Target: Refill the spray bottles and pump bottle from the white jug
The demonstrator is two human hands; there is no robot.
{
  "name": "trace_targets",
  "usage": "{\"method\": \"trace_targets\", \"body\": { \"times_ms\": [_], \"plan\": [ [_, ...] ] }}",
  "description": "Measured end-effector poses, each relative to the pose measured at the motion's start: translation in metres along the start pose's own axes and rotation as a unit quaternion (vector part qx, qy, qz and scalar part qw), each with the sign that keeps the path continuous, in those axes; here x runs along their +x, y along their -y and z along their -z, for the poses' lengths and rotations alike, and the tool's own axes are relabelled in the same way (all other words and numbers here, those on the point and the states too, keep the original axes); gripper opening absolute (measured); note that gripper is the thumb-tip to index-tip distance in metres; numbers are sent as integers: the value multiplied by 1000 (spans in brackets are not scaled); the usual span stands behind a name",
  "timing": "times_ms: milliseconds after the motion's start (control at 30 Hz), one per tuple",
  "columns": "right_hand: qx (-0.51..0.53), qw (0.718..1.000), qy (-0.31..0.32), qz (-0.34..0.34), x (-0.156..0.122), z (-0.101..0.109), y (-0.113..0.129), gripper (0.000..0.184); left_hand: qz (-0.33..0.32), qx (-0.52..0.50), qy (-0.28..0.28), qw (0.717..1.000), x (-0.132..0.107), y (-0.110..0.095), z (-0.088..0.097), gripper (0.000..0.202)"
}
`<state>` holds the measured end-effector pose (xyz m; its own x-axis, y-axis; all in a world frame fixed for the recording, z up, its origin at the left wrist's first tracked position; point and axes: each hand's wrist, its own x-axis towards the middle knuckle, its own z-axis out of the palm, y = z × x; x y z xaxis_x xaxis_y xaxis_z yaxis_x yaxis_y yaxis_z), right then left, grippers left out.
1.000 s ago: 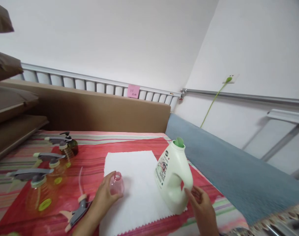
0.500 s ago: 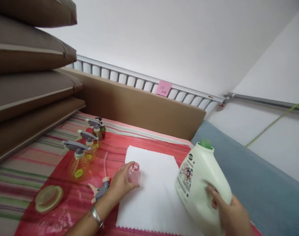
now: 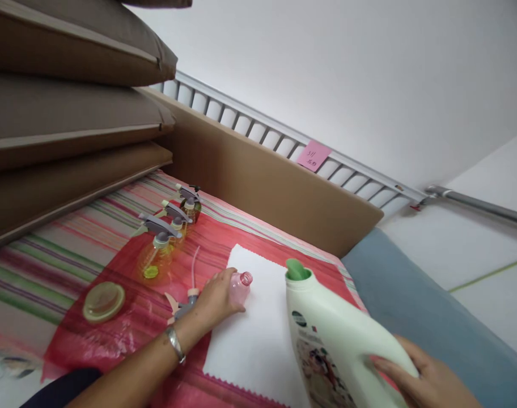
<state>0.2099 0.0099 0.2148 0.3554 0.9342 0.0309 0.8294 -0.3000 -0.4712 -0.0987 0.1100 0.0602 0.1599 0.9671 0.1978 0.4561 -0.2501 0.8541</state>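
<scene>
My left hand (image 3: 215, 297) is wrapped round a small clear pink bottle (image 3: 240, 285) with an open neck, which stands on a white cloth (image 3: 258, 340). My right hand (image 3: 428, 382) grips a large pale green detergent jug (image 3: 339, 345) by its back and holds it lifted and tilted, its green spout (image 3: 297, 270) pointing up and left towards the pink bottle. A loose grey spray trigger with a tube (image 3: 182, 306) lies just left of my left hand.
Three amber spray bottles (image 3: 165, 243) stand in a row on the red sheet (image 3: 126, 334). A round yellowish lid (image 3: 104, 301) lies at the left. Brown cushions (image 3: 67, 113) are stacked at the left, a cardboard panel (image 3: 275, 187) behind, a blue-grey mat (image 3: 411, 306) at the right.
My right hand has lifted the jug off the cloth and tipped it, bringing the spout closer to the pink bottle. The camera view has swung left. My left hand stays on the bottle.
</scene>
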Motion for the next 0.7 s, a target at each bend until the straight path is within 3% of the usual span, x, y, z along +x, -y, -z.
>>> {"method": "trace_targets", "body": {
  "times_ms": [67,100,433,700],
  "plan": [
    [-23,996,85,18,0,-4,3,49,-6,9,5,1000,0,0,0,74],
    [-33,994,96,35,0,-6,5,47,-7,11,9,1000,0,0,0,74],
    [-122,976,128,123,6,-7,28,42,-44,18,20,999,-1,1,-5,78],
    [-188,962,157,118,14,-2,36,45,-30,5,29,999,-2,-1,-3,79]
  ]
}}
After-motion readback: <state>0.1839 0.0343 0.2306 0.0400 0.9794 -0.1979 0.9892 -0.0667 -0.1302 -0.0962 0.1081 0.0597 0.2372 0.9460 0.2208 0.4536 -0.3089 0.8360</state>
